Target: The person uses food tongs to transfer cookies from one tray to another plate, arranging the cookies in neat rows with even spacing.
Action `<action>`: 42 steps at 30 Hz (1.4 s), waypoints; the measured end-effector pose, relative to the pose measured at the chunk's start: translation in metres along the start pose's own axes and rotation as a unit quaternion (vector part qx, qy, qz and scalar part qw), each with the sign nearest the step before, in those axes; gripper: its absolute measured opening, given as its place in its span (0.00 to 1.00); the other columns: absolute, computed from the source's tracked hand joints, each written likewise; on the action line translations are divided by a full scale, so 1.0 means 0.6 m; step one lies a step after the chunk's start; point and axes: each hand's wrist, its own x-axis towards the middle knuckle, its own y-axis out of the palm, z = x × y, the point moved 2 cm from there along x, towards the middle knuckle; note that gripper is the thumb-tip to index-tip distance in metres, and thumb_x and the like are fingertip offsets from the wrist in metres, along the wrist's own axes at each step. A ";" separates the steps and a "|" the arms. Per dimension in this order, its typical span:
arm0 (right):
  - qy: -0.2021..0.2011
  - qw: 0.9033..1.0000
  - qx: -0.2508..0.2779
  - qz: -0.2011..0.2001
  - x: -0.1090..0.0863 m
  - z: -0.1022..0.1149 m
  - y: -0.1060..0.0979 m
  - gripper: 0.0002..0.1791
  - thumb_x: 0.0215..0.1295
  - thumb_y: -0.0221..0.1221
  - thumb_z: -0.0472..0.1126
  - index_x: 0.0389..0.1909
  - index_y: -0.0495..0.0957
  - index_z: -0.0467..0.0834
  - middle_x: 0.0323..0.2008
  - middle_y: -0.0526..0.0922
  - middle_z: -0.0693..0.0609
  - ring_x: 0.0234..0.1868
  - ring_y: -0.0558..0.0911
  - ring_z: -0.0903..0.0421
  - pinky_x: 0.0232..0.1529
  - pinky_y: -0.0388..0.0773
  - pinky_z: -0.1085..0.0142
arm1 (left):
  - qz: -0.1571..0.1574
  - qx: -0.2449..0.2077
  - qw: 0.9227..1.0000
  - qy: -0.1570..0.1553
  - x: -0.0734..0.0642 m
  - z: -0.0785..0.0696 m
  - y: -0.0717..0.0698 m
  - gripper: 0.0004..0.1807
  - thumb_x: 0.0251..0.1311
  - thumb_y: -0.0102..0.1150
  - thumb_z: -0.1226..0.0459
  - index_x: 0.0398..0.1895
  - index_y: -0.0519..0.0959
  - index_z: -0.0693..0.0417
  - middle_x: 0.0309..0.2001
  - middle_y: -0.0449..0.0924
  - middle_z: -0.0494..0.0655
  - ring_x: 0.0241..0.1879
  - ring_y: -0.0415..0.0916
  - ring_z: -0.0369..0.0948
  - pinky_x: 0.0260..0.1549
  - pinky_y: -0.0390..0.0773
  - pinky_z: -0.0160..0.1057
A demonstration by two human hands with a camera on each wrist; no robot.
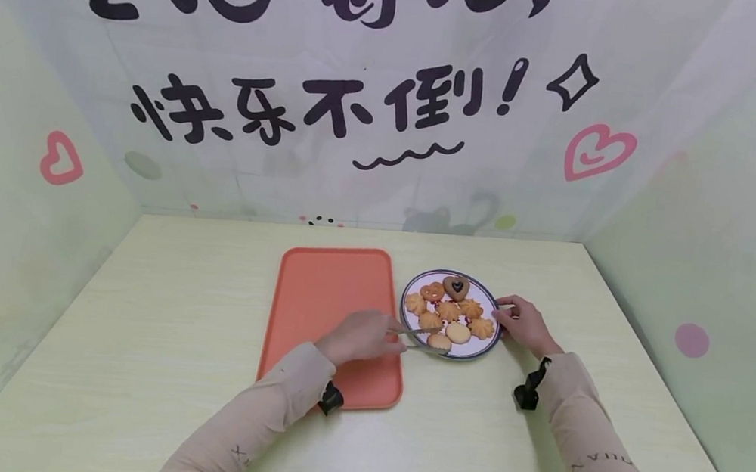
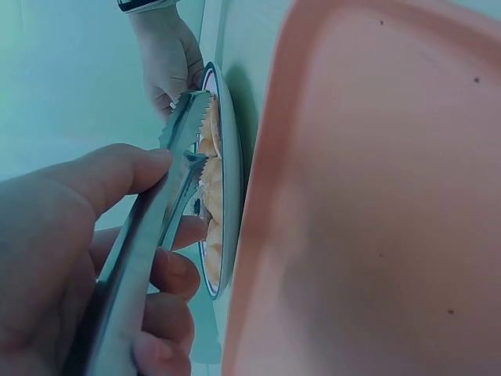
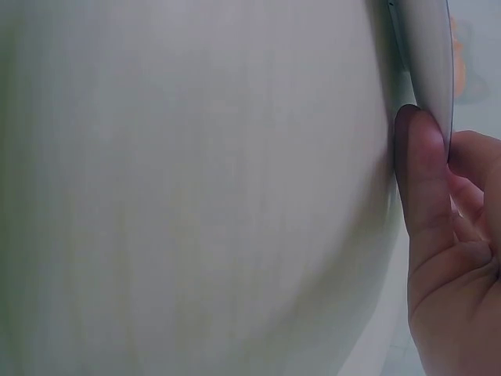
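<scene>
My left hand (image 1: 361, 337) grips metal serving tongs (image 2: 129, 266), the thumb on one arm and the fingers curled about the other. The tongs' serrated tips are spread apart over the near-left part of a white plate (image 1: 477, 346) with a dark blue rim. Between and below the tips lies a round pale cookie (image 1: 439, 341), with another round cookie (image 1: 458, 333) just beyond it. Several flower-shaped cookies (image 1: 448, 311), a pretzel-shaped one (image 1: 432, 291) and a brown heart-shaped one (image 1: 456, 288) fill the plate. At its right edge, my right hand (image 1: 525, 328) pinches the rim, thumb low on the side.
An orange-red tray (image 1: 332, 285) lies left of the plate, under my left forearm and hand. Both rest on a pale wood-grain table (image 1: 158, 321). Printed fabric walls (image 1: 355, 188) enclose its back and sides.
</scene>
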 end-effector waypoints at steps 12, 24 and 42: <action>0.008 1.000 -0.002 0.001 -0.001 0.000 0.002 0.20 0.65 0.50 0.39 0.54 0.64 0.32 0.32 0.74 0.43 0.26 0.74 0.57 0.28 0.72 0.68 | -0.038 -0.046 0.998 -0.008 -0.011 0.028 -0.013 0.24 0.55 0.52 0.48 0.53 0.75 0.48 0.49 0.75 0.39 0.48 0.71 0.37 0.41 0.71 0.37; -0.003 1.000 -0.007 -0.002 0.001 -0.004 0.002 0.20 0.65 0.50 0.39 0.53 0.64 0.32 0.31 0.75 0.43 0.26 0.74 0.57 0.28 0.72 0.67 | -0.135 -0.122 0.982 -0.051 -0.055 0.112 -0.055 0.25 0.55 0.53 0.47 0.54 0.73 0.47 0.14 0.61 0.41 0.12 0.55 0.37 0.13 0.55 0.34; 0.001 1.000 -0.015 0.003 -0.001 0.001 0.001 0.20 0.65 0.50 0.40 0.53 0.64 0.32 0.32 0.75 0.42 0.27 0.75 0.56 0.29 0.72 0.67 | -0.151 -0.151 0.963 -0.164 -0.188 0.286 -0.061 0.30 0.58 0.48 0.46 0.55 0.68 0.59 0.22 0.68 0.47 0.18 0.62 0.40 0.19 0.62 0.38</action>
